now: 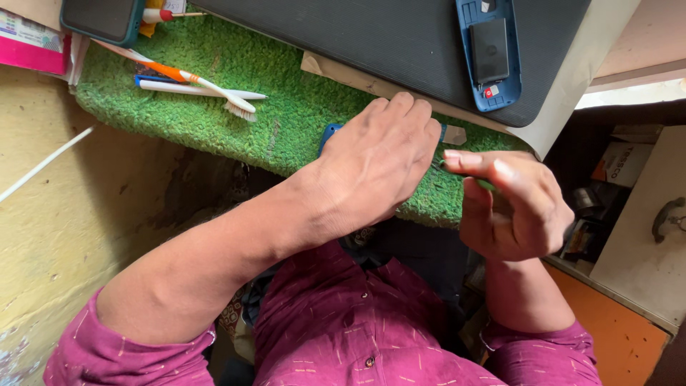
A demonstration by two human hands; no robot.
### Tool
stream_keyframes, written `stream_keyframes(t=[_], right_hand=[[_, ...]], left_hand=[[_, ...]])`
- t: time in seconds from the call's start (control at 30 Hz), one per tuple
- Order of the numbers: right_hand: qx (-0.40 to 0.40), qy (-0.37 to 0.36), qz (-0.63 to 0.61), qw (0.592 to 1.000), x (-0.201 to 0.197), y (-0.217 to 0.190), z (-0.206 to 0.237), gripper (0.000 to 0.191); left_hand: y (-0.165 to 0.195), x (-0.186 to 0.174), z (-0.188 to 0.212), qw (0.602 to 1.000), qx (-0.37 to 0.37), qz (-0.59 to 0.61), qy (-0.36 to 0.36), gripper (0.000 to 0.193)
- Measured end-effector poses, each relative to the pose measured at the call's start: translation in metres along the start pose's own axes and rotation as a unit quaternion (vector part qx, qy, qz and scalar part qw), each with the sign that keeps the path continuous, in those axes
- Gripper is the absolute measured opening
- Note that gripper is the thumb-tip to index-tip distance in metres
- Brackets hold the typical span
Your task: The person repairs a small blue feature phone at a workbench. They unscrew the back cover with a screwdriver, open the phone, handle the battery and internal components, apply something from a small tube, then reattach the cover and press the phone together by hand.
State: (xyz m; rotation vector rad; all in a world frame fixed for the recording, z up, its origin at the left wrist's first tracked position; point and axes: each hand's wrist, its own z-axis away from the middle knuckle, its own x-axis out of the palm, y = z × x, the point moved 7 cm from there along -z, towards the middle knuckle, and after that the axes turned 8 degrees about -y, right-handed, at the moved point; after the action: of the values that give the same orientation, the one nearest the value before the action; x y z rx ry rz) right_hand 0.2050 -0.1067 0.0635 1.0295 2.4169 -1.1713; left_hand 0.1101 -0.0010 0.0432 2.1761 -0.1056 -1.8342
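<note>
My left hand (pixel 379 161) lies palm down on the green fuzzy mat (pixel 214 118) and covers a small blue phone part (pixel 329 134); only its blue corner shows at the wrist side. My right hand (pixel 518 207) is beside it at the mat's right edge. Its thumb and fingers are pinched together, and a thin dark tool tip (pixel 437 164) pokes out toward my left fingers. Most of what lies under my left hand is hidden.
A blue phone with its back open (pixel 489 53) lies on a black slab (pixel 371 36) at the top. An orange-and-white toothbrush (pixel 204 82) and a white pen (pixel 193 90) rest on the mat's left. A dark phone (pixel 100 18) and a pink box (pixel 32 46) sit top left.
</note>
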Motion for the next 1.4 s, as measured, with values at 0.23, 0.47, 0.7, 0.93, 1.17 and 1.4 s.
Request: stream_keyframes(t=[0.23,0.47,0.7,0.93,1.17,1.4], right_hand=[[-0.003,0.022,0.108,0.994,-0.004,0.001,-0.001,0.030],[-0.019,0.042,0.059,0.997,-0.003,0.002,0.003,0.030],[-0.002,-0.020,-0.018,1.000,0.005,0.010,0.002,0.032],[-0.015,0.032,0.143,0.989,-0.007,0.000,0.003,0.031],[-0.019,0.063,0.022,0.998,0.000,0.004,0.011,0.032],[0.037,0.056,-0.038,0.997,-0.001,0.020,0.015,0.027]], left_hand=[[0.001,-0.002,-0.001,1.000,0.011,-0.014,-0.019,0.031],[0.001,-0.002,0.000,1.000,0.010,-0.007,-0.005,0.025],[-0.005,-0.006,0.003,0.990,-0.017,0.128,0.060,0.017],[0.001,-0.003,0.000,1.000,0.011,0.020,0.000,0.029],[-0.001,-0.003,0.000,1.000,0.008,0.016,0.005,0.028],[-0.003,-0.009,0.001,0.998,0.003,0.058,-0.009,0.028]])
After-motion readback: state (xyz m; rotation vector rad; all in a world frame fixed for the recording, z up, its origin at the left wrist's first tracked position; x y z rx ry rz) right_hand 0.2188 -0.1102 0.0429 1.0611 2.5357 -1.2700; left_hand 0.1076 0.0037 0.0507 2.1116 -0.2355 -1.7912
